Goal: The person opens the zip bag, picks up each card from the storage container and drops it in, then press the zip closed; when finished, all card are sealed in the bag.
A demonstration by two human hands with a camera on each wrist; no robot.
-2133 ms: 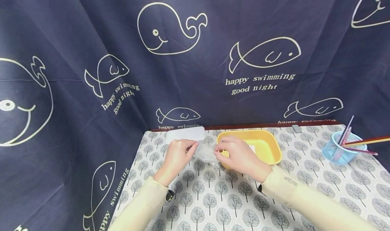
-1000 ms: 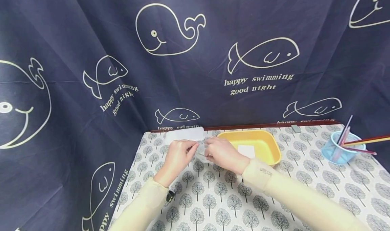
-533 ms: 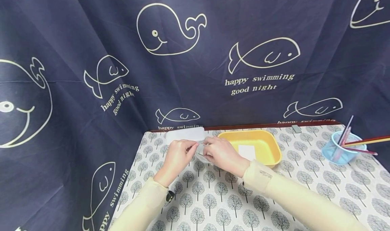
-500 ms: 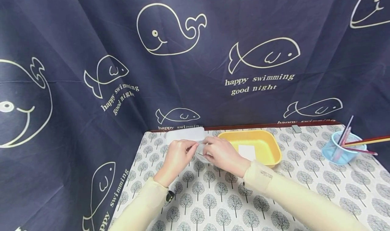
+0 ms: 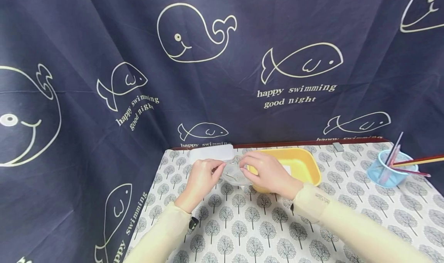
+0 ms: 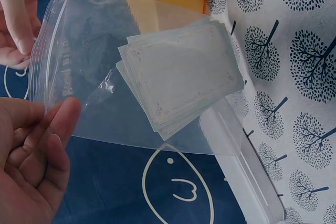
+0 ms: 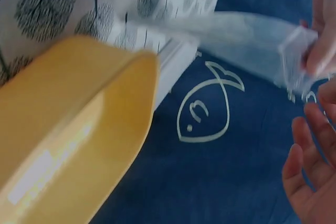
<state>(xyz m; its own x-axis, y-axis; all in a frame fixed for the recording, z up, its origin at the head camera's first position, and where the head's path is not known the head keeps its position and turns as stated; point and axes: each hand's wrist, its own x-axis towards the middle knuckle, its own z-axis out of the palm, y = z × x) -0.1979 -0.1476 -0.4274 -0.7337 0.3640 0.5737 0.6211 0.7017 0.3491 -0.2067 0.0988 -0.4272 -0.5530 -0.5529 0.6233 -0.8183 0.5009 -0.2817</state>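
In the head view, my left hand (image 5: 202, 181) holds a clear zip bag (image 5: 236, 175) by its mouth. Thumb and fingers pinch the zip edge in the left wrist view, where a stack of pale cards with printed borders (image 6: 181, 74) lies inside the clear bag (image 6: 92, 72). My right hand (image 5: 268, 174) is beside the other end of the bag's mouth, in front of the yellow tub (image 5: 313, 166). Its fingers (image 7: 310, 156) are loosely bent and apart, with nothing seen between them in the right wrist view. Whether a fingertip brushes the bag is unclear.
A white flat case (image 5: 211, 153) lies at the back left. A small grey block (image 5: 338, 147) lies near the back edge, and a blue mesh cup (image 5: 386, 174) of pencils stands at the right. Behind the table hangs a dark blue curtain (image 5: 222, 93).
My right hand reached left over the bag's mouth, then drew back right with its fingers spread. My left hand has kept its hold in the same place.
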